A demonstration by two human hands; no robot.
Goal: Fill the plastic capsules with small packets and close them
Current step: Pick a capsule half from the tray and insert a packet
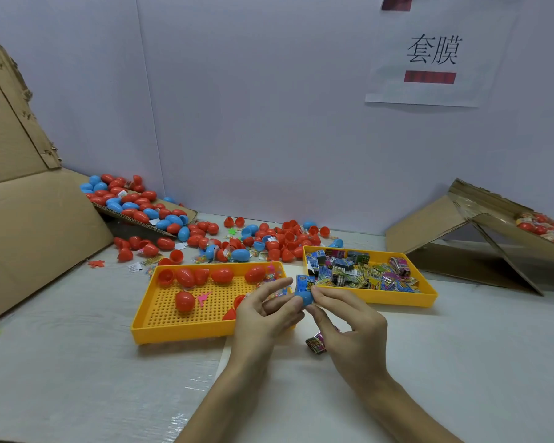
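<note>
White tabletop (77,378), left fingers (280,286) and right fingers (328,295) pinching blue capsule half (304,298), packet (302,282) protruding above

A white sheet (442,55) on the back wall reads "套膜" in black characters. The print on the small packets (359,271) is too small to read.

Blue capsule half (305,298), open end up, pinched between left hand (263,318) and right hand (349,324) above the table, 1 blue printed packet (302,282) standing upright, partly inside it.
</note>
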